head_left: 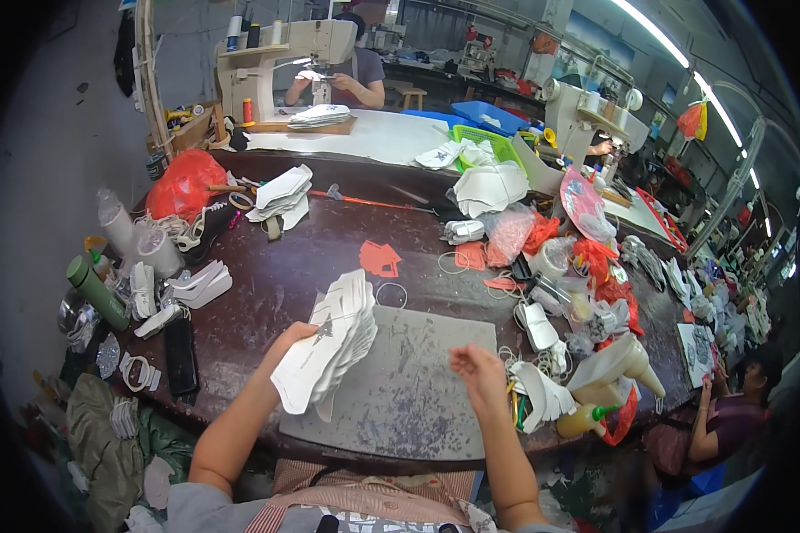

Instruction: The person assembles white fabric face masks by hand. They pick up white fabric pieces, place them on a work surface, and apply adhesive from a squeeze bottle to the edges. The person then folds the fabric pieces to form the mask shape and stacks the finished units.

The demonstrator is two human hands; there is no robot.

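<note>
My left hand [293,341] is closed round the edge of a thick stack of white shoe-upper pieces [336,333]. The stack is tilted above the left part of a worn grey board [418,400], and its layers fan out on the right side. To the right, my right hand [480,373] hovers over the board with its fingers loosely bent, and nothing shows in it. Just past the stack lie a thin pale ring [392,296], like a rubber band, and some red cut pieces [380,259].
At left are a green bottle [98,291], a black phone [180,355], more white pieces [200,284] and a red bag [185,182]. Glue bottles [587,419], white bundles [540,395] and plastic bags crowd the right. Beyond, a person works at a sewing machine [276,67]; another sits far right.
</note>
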